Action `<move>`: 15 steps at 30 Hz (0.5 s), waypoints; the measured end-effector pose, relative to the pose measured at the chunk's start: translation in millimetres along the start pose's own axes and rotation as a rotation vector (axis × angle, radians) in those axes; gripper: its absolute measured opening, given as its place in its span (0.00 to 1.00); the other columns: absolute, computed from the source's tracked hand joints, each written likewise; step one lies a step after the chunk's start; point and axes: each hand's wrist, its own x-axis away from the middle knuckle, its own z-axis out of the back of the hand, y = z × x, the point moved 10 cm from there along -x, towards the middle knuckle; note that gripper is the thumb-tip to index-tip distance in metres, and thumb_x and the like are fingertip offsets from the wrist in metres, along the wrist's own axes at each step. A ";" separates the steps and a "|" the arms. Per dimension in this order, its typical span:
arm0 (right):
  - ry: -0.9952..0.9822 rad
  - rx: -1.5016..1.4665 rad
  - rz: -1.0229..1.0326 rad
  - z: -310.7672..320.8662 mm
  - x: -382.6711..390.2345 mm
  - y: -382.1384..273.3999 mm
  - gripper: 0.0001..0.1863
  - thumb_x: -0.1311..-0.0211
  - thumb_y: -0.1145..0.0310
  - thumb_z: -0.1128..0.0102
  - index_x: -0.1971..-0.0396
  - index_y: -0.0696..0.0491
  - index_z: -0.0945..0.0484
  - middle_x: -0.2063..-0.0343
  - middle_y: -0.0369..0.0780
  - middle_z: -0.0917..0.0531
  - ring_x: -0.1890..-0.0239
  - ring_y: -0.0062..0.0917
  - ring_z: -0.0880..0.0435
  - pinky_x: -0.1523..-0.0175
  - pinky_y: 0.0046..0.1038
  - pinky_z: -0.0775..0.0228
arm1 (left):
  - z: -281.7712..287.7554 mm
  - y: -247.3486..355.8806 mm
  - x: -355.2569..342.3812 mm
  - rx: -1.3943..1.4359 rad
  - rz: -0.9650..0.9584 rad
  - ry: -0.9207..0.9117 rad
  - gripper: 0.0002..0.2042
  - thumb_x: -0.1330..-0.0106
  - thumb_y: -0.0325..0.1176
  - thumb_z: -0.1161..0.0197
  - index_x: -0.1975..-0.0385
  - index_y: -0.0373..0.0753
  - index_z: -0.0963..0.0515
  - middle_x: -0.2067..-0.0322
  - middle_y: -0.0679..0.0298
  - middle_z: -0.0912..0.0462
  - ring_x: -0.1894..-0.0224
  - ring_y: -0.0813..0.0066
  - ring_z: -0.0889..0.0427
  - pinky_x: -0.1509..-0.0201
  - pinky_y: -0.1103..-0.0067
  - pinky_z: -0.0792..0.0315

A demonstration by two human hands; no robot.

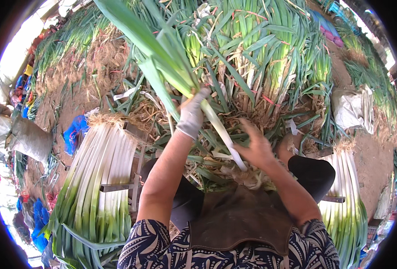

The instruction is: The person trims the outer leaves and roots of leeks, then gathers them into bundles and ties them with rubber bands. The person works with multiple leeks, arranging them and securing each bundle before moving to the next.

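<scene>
Squarely around the leek (175,76), the left grip (192,114), in a pale glove, is closed where the green leaves meet the white stem. From that grip the leaves fan up and away to the left, while the stem slants down to the right, its tip above the litter (203,172) in front of the person. The right grip (257,150) is loosely open, fingers spread and a little blurred, and has hold of nothing; it is just beside the lower stem, though whether the thumb touches it cannot be told. Beyond both grips stand bundles (256,49) of untrimmed leeks, some with red ties. Well to the left of the left grip and nearer the body, a stack (102,166) of clean white stems lies on a metal rack (117,187), roots away from the person and green ends toward them; a blue net (75,130) is beside its root end. To the right of the right grip, past a dark-clad knee (315,175), is a second stack (344,188) laid the same way, with a white sack (354,107) farther off. Between the forearms, a brown apron (243,219) covers the lap.
</scene>
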 end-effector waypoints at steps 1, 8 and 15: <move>-0.001 -0.123 0.001 -20.6 -11.1 -1.0 0.44 0.49 0.57 0.31 0.35 0.53 0.43 0.39 0.50 0.33 0.40 0.41 0.29 0.36 0.37 0.38 | -16.2 -2.4 7.9 -0.016 -0.060 -0.110 0.25 0.45 0.31 0.32 0.47 0.36 0.33 0.52 0.60 0.26 0.52 0.67 0.24 0.52 0.72 0.27; 0.149 -0.415 0.027 -46.0 -31.6 21.2 0.24 0.40 0.68 0.40 0.45 0.57 0.34 0.66 0.46 0.20 0.66 0.31 0.20 0.57 0.29 0.30 | -81.7 1.6 43.6 0.107 -0.010 -0.616 0.36 0.48 0.32 0.30 0.39 0.36 0.39 0.48 0.61 0.27 0.44 0.68 0.29 0.36 0.71 0.40; 0.111 -0.442 -0.151 -22.3 -43.7 16.0 0.25 0.39 0.65 0.38 0.46 0.62 0.32 0.62 0.41 0.19 0.62 0.22 0.21 0.54 0.27 0.28 | -61.1 -11.0 32.6 0.061 0.016 -0.313 0.16 0.36 0.35 0.40 0.52 0.35 0.26 0.62 0.66 0.21 0.61 0.77 0.22 0.55 0.79 0.27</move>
